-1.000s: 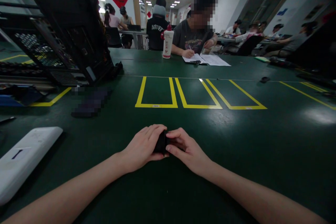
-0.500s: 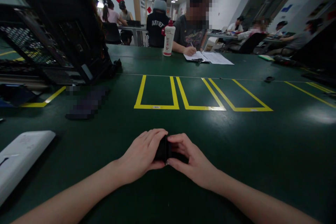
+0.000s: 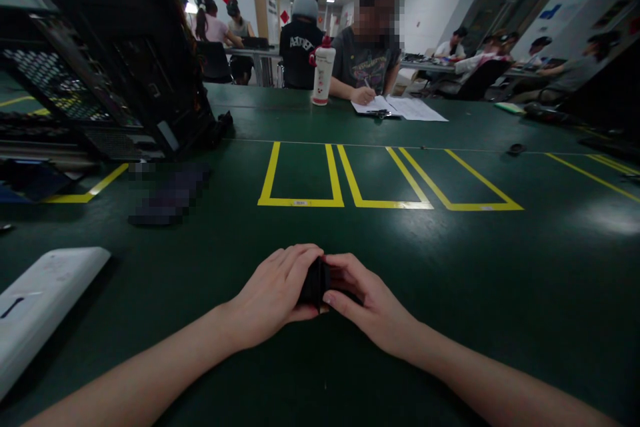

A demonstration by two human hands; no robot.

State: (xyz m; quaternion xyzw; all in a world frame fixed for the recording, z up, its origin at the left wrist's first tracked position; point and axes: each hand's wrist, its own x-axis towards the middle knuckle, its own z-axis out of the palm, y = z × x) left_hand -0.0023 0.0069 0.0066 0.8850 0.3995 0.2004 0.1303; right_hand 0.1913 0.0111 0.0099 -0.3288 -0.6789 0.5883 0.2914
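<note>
A small black object (image 3: 313, 285) with a flat, plate-like edge stands between my hands, low in the middle of the head view. My left hand (image 3: 277, 285) is wrapped round its left side, fingers over the top and thumb below. From the right, my right hand (image 3: 367, 303) grips it, with the index finger at the upper edge and the thumb against the near face. Both hands cover much of the object, so its exact kind cannot be made out. Beneath lies the dark green table (image 3: 320, 373).
A white flat device (image 3: 50, 300) lies at the left, with a blurred dark slab (image 3: 170, 197) beyond it. An open black computer case (image 3: 110, 60) stands back left. Yellow tape outlines (image 3: 300, 203) mark the table. Across it are a white bottle (image 3: 323, 73) and a person writing on a clipboard (image 3: 377, 107).
My right thumb has shifted up a little on the black object's near face. Both hands otherwise keep their hold in nearly the same place; the view has moved slightly.
</note>
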